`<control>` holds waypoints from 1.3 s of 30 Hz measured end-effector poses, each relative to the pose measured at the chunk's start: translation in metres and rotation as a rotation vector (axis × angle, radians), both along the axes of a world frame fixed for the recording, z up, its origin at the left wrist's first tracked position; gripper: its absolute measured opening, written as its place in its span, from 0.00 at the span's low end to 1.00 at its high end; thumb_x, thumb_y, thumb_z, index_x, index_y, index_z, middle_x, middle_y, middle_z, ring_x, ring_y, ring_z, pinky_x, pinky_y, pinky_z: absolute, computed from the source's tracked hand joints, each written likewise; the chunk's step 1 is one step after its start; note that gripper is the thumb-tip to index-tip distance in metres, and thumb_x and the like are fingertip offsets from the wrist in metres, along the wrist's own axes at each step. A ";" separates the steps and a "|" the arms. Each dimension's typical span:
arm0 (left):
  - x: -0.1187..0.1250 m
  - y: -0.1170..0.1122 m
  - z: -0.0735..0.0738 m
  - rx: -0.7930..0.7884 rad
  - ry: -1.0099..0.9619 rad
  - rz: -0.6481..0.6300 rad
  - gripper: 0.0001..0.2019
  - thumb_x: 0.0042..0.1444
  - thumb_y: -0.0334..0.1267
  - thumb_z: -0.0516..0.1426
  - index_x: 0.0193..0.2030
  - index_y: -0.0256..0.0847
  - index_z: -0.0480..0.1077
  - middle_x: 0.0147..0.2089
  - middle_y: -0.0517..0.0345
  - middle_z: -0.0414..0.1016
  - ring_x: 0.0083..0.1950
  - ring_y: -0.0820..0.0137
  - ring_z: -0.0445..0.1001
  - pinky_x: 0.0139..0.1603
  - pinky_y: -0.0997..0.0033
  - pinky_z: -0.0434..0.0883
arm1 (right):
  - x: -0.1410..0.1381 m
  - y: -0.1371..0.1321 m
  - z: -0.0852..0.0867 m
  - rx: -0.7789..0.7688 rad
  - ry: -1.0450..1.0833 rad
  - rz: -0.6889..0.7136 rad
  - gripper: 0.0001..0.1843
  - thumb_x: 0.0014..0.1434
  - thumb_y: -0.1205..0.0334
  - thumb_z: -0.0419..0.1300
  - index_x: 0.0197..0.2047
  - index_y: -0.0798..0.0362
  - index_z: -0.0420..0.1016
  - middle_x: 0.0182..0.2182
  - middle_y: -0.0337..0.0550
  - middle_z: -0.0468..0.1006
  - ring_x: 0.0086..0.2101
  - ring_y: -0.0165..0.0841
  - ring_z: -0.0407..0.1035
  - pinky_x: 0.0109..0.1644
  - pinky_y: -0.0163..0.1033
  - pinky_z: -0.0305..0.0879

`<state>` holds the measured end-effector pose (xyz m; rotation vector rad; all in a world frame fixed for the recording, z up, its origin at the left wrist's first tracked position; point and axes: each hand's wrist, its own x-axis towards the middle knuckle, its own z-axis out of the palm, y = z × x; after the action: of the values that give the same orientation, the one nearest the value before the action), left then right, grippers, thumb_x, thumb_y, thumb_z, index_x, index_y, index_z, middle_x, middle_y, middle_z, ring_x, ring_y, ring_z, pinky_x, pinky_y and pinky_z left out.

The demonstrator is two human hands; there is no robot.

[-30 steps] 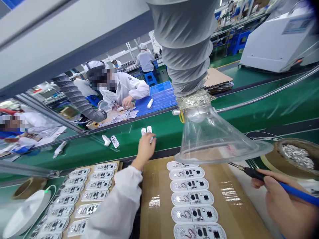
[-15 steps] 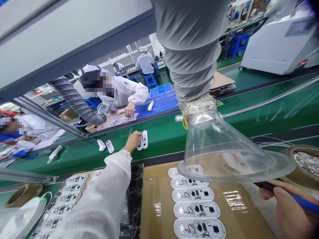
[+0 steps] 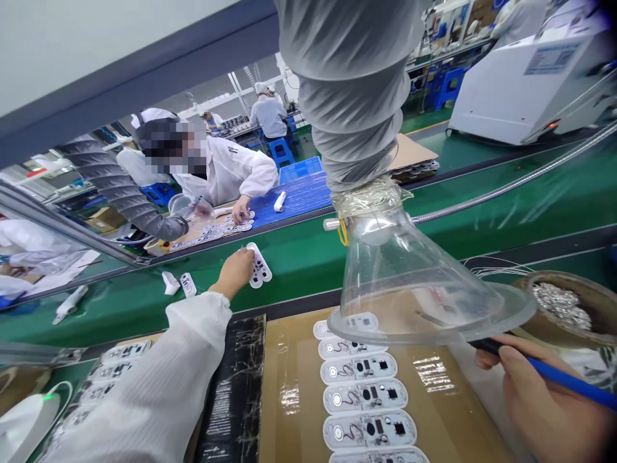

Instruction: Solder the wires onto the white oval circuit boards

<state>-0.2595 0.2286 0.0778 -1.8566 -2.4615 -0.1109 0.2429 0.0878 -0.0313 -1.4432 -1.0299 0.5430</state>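
My sleeve (image 3: pixel 159 360): thin white cloth, finely ribbed. My tool handle (image 3: pixel 569 381): smooth blue plastic. Board (image 3: pixel 294 354): brown, glossy towards left and right edges. Panels (image 3: pixel 365 396) along its middle: smooth white, plastic-looking. Hood (image 3: pixel 385 276) over its far edge: clear, glossy plastic. Duct (image 3: pixel 357 83): grey, matt, wrinkled.

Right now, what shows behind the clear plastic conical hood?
Through the hood show the metal end of the slim blue tool in the right hand, some brown board and part of the farthest white, rounded circuit board. The crinkled plastic neck wrap hides what lies behind.
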 end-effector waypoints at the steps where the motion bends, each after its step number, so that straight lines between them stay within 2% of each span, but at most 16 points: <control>1: 0.006 -0.009 0.004 0.019 0.008 0.012 0.15 0.72 0.45 0.62 0.58 0.37 0.76 0.56 0.47 0.80 0.53 0.61 0.81 0.56 0.54 0.80 | 0.000 0.000 0.002 -0.020 -0.004 0.017 0.15 0.60 0.36 0.70 0.37 0.36 0.88 0.26 0.50 0.83 0.28 0.54 0.81 0.33 0.61 0.79; 3: 0.021 -0.030 0.009 0.053 0.015 0.024 0.09 0.72 0.39 0.59 0.50 0.36 0.77 0.51 0.46 0.82 0.51 0.59 0.82 0.54 0.57 0.78 | 0.001 -0.001 0.002 -0.043 0.013 0.039 0.14 0.61 0.38 0.70 0.38 0.37 0.87 0.26 0.49 0.84 0.28 0.54 0.82 0.34 0.61 0.79; 6: 0.050 -0.073 0.008 0.076 -0.016 0.015 0.10 0.68 0.35 0.55 0.43 0.39 0.78 0.45 0.46 0.83 0.48 0.56 0.83 0.49 0.61 0.75 | 0.003 -0.002 -0.001 -0.021 0.090 0.056 0.14 0.61 0.41 0.71 0.40 0.41 0.87 0.26 0.47 0.84 0.28 0.51 0.82 0.34 0.56 0.77; 10: 0.090 -0.139 -0.016 0.041 -0.116 -0.006 0.10 0.65 0.39 0.53 0.37 0.43 0.76 0.37 0.52 0.83 0.38 0.60 0.83 0.40 0.65 0.74 | 0.001 -0.003 -0.001 0.052 0.124 0.097 0.10 0.64 0.50 0.69 0.42 0.46 0.86 0.27 0.42 0.84 0.27 0.41 0.80 0.33 0.46 0.77; 13: 0.108 -0.184 -0.038 0.050 -0.195 0.007 0.10 0.62 0.40 0.52 0.35 0.45 0.74 0.36 0.52 0.83 0.36 0.59 0.83 0.39 0.64 0.73 | -0.001 -0.002 0.004 0.102 0.123 0.123 0.07 0.65 0.56 0.68 0.42 0.49 0.86 0.26 0.40 0.84 0.26 0.39 0.80 0.32 0.43 0.77; 15: 0.115 -0.207 -0.048 0.060 -0.262 0.027 0.10 0.62 0.42 0.52 0.35 0.46 0.74 0.36 0.52 0.83 0.36 0.58 0.82 0.39 0.63 0.73 | -0.003 -0.001 0.007 0.142 0.157 0.133 0.06 0.65 0.59 0.67 0.42 0.49 0.85 0.26 0.39 0.83 0.25 0.37 0.79 0.31 0.43 0.77; 18: 0.122 -0.232 -0.055 0.049 -0.344 0.047 0.11 0.61 0.45 0.53 0.34 0.47 0.74 0.35 0.52 0.84 0.35 0.58 0.82 0.41 0.62 0.75 | -0.005 -0.001 0.009 0.173 0.168 0.153 0.05 0.66 0.61 0.67 0.42 0.50 0.85 0.26 0.39 0.82 0.25 0.36 0.78 0.31 0.42 0.76; 24: 0.127 -0.260 -0.053 0.040 -0.413 0.102 0.12 0.60 0.47 0.54 0.36 0.46 0.75 0.36 0.52 0.83 0.34 0.57 0.81 0.40 0.61 0.76 | -0.008 -0.001 0.011 0.190 0.122 0.183 0.06 0.66 0.60 0.65 0.42 0.50 0.84 0.24 0.37 0.80 0.25 0.35 0.76 0.33 0.43 0.76; 29: 0.130 -0.271 -0.051 0.072 -0.376 0.075 0.15 0.65 0.50 0.55 0.45 0.44 0.77 0.39 0.52 0.83 0.34 0.58 0.80 0.39 0.60 0.77 | -0.010 -0.002 0.011 0.171 0.139 0.219 0.07 0.66 0.59 0.64 0.41 0.50 0.83 0.24 0.37 0.80 0.25 0.35 0.76 0.33 0.44 0.76; 31: 0.130 -0.273 -0.053 0.141 -0.307 -0.002 0.16 0.68 0.50 0.54 0.48 0.44 0.78 0.46 0.47 0.83 0.42 0.56 0.83 0.43 0.58 0.79 | -0.011 -0.002 0.011 0.175 0.144 0.206 0.07 0.66 0.58 0.64 0.41 0.51 0.83 0.23 0.37 0.79 0.24 0.35 0.75 0.33 0.44 0.75; 33: 0.129 -0.273 -0.058 0.203 -0.227 -0.133 0.17 0.71 0.50 0.53 0.53 0.43 0.78 0.57 0.42 0.81 0.56 0.51 0.82 0.54 0.52 0.79 | -0.012 -0.002 0.012 0.175 0.134 0.190 0.07 0.65 0.58 0.64 0.40 0.51 0.83 0.23 0.37 0.78 0.24 0.35 0.75 0.33 0.44 0.74; 36: 0.123 -0.271 -0.072 0.210 -0.171 -0.326 0.20 0.74 0.49 0.53 0.63 0.43 0.76 0.72 0.37 0.72 0.74 0.46 0.71 0.70 0.41 0.71 | -0.012 -0.001 0.012 0.185 0.123 0.193 0.07 0.65 0.59 0.64 0.39 0.51 0.82 0.23 0.37 0.78 0.24 0.34 0.74 0.32 0.43 0.74; 39: 0.117 -0.273 -0.088 0.158 -0.178 -0.397 0.22 0.76 0.49 0.52 0.68 0.43 0.72 0.78 0.38 0.66 0.79 0.46 0.65 0.76 0.36 0.64 | -0.014 -0.001 0.012 0.208 0.132 0.192 0.06 0.63 0.60 0.64 0.38 0.51 0.82 0.22 0.36 0.78 0.23 0.34 0.74 0.31 0.43 0.73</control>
<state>-0.1420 -0.0439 -0.0100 -2.3201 -2.0695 -0.4910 0.2289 0.0871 -0.0188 -1.1184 -1.0912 0.6413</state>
